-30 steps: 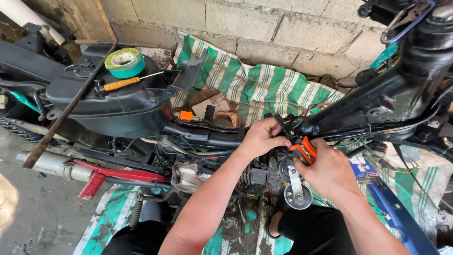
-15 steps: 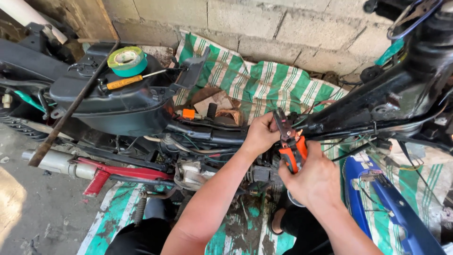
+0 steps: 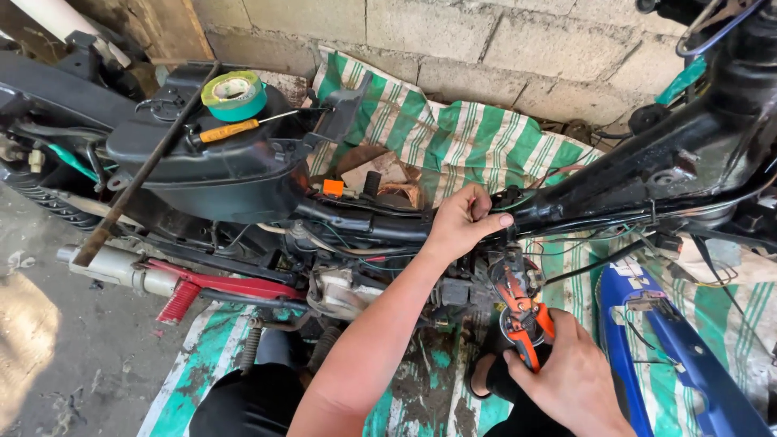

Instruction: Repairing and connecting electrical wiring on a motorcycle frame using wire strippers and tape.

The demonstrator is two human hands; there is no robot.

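Left hand (image 3: pixel 460 222) curled closed on black motorcycle frame tube (image 3: pixel 364 222), right hand (image 3: pixel 566 376) gripping orange-handled metal pliers (image 3: pixel 518 303), jaws pointing up near engine wiring, below the frame.

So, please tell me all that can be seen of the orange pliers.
The pliers have orange handles with black trim and dark metal jaws. The right hand grips the handles from below, fingers wrapped around them, so the tool stands nearly upright, tilted a little left. Its nose points up into the wires and engine parts under the black frame, below the left hand, which does not touch it. Whether the jaws grip anything cannot be told.
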